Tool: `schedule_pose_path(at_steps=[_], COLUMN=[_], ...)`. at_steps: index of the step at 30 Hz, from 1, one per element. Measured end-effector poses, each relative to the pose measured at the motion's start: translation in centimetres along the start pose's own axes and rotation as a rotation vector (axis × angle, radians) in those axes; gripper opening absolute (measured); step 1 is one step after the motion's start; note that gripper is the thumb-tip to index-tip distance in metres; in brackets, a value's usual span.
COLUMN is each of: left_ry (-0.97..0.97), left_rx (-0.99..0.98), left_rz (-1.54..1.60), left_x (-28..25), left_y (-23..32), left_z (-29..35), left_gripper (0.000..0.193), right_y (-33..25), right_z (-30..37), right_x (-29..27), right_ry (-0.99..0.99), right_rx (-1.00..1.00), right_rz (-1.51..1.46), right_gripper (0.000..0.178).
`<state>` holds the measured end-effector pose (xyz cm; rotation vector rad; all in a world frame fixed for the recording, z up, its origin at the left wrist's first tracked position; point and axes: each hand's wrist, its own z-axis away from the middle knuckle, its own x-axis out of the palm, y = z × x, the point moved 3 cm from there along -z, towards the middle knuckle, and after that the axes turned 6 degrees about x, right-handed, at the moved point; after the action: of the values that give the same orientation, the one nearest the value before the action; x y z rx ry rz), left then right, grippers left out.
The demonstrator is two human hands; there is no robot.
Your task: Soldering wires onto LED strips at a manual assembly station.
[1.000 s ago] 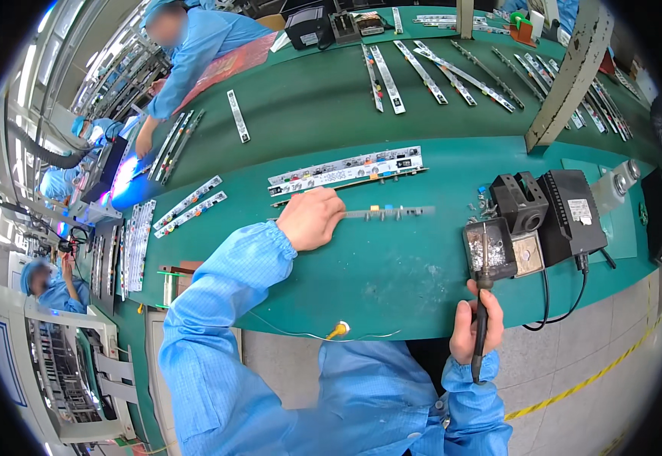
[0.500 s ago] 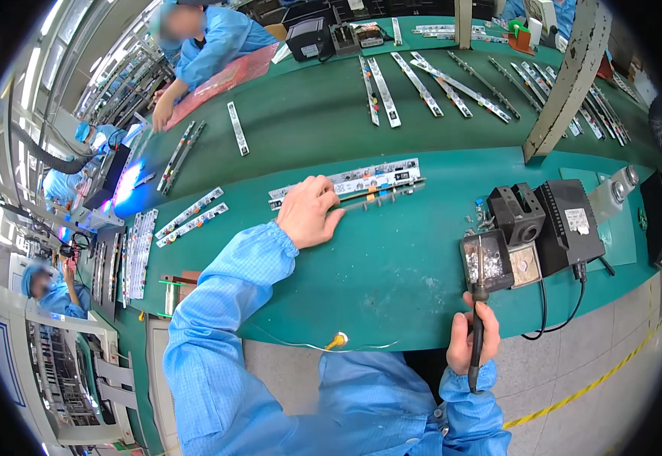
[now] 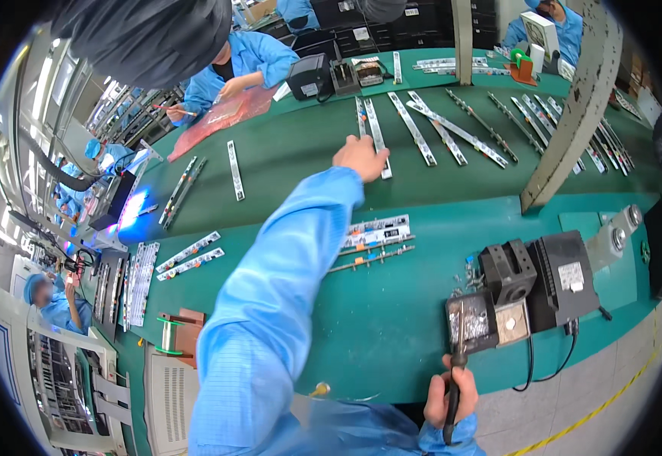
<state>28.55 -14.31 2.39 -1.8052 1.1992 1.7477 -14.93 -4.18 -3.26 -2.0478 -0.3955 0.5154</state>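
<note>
My left hand (image 3: pixel 360 158) reaches across to the far green surface. Its bent fingers close over the near end of a narrow circuit board strip (image 3: pixel 360 114), and the thumb lies by a white strip (image 3: pixel 376 133) beside it. The fingertips are partly covered by the hand. In my right hand (image 3: pixel 451 395) is a soldering iron (image 3: pixel 458 356), its tip over a dark metal tray (image 3: pixel 471 323). Several circuit board strips (image 3: pixel 376 243) lie on the near green mat, partly behind my left sleeve.
A black soldering station (image 3: pixel 562 277) and iron holder (image 3: pixel 507 272) stand at the right. A painted metal post (image 3: pixel 574 114) rises behind them. More strips (image 3: pixel 437 129) lie on the far surface. A solder wire spool (image 3: pixel 167 334) sits at left. A co-worker (image 3: pixel 247 64) works across, over pink sheeting.
My left hand has left the strips on the near mat and reached forward to those on the far surface. My right hand still holds the soldering iron. The view has tilted up.
</note>
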Motion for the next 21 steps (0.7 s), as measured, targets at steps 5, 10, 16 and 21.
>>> schedule_pose_path(at_steps=[5,10,16,21], left_ry=[-0.034,-0.033,-0.031,-0.025], left_rx=[-0.265,-0.328,-0.164,0.031], left_rz=[-0.174,-0.101,-0.276,-0.427], left_x=[3.0,2.1,1.8,-1.3], left_y=[1.1,0.2,-0.7,-6.3], left_z=[-3.4,-5.1,-3.4,-0.8], left_gripper=[0.057,0.036,0.033,0.033], right_y=[-0.2,-0.6,-1.2,1.2], right_z=[0.6,0.2,-0.3,1.0], right_x=[0.1,0.3,0.1,1.1], right_ry=[0.073,0.077,0.033,0.032], right_rx=[0.112,0.094,0.072,-0.054], right_rz=[0.01,-0.061,0.029,-0.052], right_gripper=[0.03,0.033,0.035,0.043])
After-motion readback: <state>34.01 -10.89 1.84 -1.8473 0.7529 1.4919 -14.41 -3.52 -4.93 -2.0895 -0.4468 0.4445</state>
